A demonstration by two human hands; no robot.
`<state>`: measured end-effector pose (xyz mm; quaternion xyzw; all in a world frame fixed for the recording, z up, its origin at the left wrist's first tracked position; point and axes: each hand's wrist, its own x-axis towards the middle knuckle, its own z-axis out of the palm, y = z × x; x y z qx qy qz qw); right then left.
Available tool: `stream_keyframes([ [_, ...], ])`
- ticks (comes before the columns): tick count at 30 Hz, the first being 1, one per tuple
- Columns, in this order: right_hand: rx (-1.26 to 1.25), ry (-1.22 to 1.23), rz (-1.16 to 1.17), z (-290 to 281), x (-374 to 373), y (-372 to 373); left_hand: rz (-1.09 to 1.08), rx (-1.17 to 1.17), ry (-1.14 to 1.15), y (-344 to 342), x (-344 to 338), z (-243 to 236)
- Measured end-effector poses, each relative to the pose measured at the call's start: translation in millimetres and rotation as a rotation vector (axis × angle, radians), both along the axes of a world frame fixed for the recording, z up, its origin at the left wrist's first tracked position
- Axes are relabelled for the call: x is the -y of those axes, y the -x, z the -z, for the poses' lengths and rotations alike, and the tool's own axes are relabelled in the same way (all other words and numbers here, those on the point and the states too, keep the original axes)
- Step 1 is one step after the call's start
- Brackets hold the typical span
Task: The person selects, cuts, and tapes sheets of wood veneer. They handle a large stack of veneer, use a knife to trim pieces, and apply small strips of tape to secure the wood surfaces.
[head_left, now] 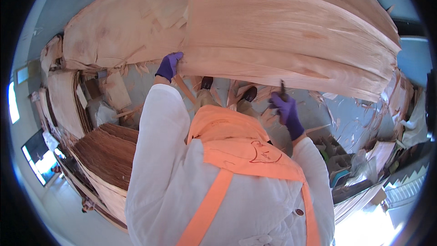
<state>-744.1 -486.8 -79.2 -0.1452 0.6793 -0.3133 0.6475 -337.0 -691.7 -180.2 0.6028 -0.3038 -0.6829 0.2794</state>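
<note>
So there's a stack of dark brown veneer [107, 150] far left, then the purple-gloved left hand [170, 67], fingers bunched at the near left corner of the big wood veneer sheet [282, 32], can't tell if it's pinching. Sheet stretches ahead and rightward. Right hand [286, 109]'s curled round a dark handheld tool [283, 90], by the near edge.

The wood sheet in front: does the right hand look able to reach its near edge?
Probably yes: the right hand appears close to the near edge of the wood sheet, with only the dark object it holds visible between.
</note>
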Motion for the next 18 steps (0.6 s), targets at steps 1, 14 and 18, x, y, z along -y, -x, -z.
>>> stream_keyframes([
  [1,0.019,0.054,-0.062,8.7,4.9,-22.9,0.107,0.018,-0.054,-8.2,2.6,6.2],
  [14,0.294,-0.095,0.464,35.1,67.9,-286.9,0.261,-0.29,-0.583,-12.1,-24.8,-28.5],
  [18,0.19,-0.092,0.646,46.0,77.5,-311.8,0.324,-0.284,-0.592,-16.0,-44.8,-23.7],
])
